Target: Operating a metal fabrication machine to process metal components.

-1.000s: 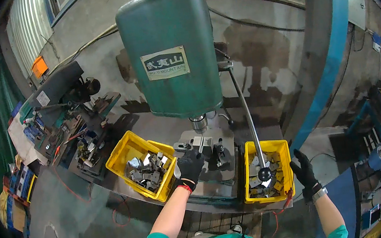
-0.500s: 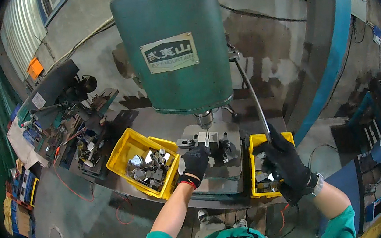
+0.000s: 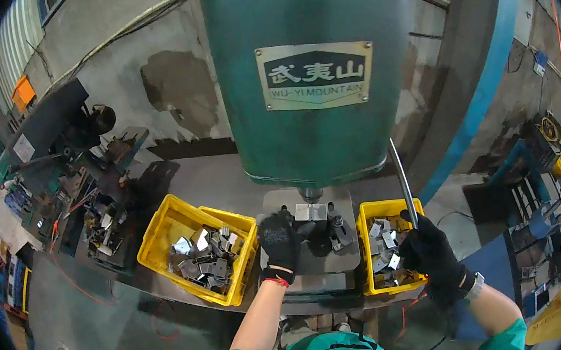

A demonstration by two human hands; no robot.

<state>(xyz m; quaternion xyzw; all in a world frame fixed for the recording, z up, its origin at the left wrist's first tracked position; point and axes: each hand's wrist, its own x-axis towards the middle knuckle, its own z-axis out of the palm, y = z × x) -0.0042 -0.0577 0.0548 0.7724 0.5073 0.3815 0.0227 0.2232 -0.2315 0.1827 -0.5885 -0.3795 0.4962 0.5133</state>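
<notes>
A green drill press (image 3: 317, 129) stands in front of me, its chuck (image 3: 310, 194) above a small fixture on the press table (image 3: 277, 203). A bright metal piece (image 3: 310, 212) sits in the fixture beneath the chuck. My left hand (image 3: 278, 243), in a black glove, is at the fixture's left side, back of the hand up; its fingertips are too dark to make out. Beside the fixture on the right is a dark clamp (image 3: 339, 229). My right hand (image 3: 433, 254), also gloved, is closed round the lower end of the press's long feed lever (image 3: 402, 178).
Left of the press, a yellow bin (image 3: 158, 254) holds bent metal pieces. Another yellow bin (image 3: 366, 262) with similar pieces stands under my right hand. A dark machine (image 3: 78, 163) occupies the far left. A blue post (image 3: 475, 125) rises at right.
The view has shifted, and the press looks larger. My left hand has drawn back from the metal piece, to the fixture's left. My right hand stays on the lever.
</notes>
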